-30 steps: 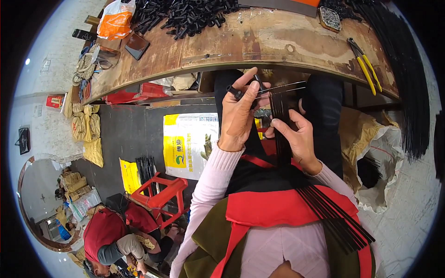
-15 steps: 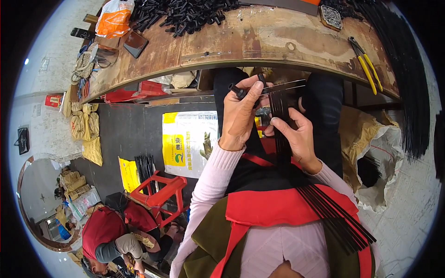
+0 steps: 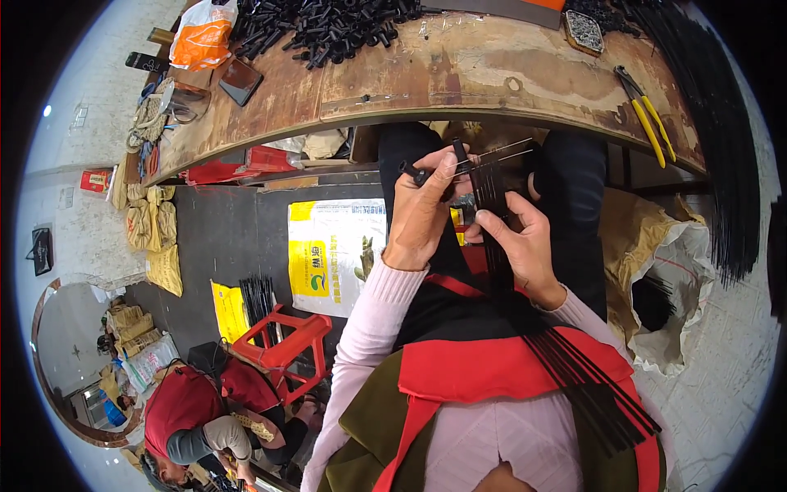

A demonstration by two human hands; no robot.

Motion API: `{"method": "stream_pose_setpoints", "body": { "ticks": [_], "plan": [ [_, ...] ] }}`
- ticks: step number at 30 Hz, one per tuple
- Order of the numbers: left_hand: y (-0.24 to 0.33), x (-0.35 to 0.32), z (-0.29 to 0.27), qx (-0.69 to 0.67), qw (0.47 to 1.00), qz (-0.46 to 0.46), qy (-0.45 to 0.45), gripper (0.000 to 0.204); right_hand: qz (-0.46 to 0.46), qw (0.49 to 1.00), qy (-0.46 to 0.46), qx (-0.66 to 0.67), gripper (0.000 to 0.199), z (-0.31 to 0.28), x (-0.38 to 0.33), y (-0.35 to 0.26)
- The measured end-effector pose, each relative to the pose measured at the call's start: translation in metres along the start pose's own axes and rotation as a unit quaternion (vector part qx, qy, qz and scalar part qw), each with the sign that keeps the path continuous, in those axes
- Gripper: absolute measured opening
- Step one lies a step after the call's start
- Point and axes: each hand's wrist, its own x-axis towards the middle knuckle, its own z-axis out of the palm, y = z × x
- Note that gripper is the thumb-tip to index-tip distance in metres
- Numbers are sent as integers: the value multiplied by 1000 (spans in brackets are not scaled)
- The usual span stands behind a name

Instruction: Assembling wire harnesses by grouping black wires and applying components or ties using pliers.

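My left hand [image 3: 420,209] is closed around short black tubular pieces, one with a flanged end [image 3: 412,173], another upright by the thumb [image 3: 459,150]. Two thin metal wires [image 3: 507,152] stick out from its fingertips to the right, across the top of a bundle of thin black rods [image 3: 490,193]. My right hand [image 3: 525,242] pinches that bundle between thumb and fingers. The rods run down over my lap and red apron [image 3: 475,373], fanning out at the lower right. How the wires meet the rods is too small to make out.
A wooden workbench [image 3: 459,74] carries a pile of black tubular pieces [image 3: 328,25], yellow-handled pliers [image 3: 648,119], a tin of small metal bits [image 3: 584,33] and long black rods [image 3: 725,164]. A red stool [image 3: 283,348] and a co-worker [image 3: 188,410] are at lower left.
My left hand has shifted slightly left and down with the black pieces. The wires now tilt up more to the right, and the rods' upper end leans a little further left.
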Motion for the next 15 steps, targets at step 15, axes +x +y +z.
{"method": "stream_pose_setpoints", "body": {
  "ticks": [15],
  "plan": [
    [0, -12, 7, 33, 999, 15, 7, 40, 10, 999, -15, -41, 20, -1, 8, -18]
  ]
}}
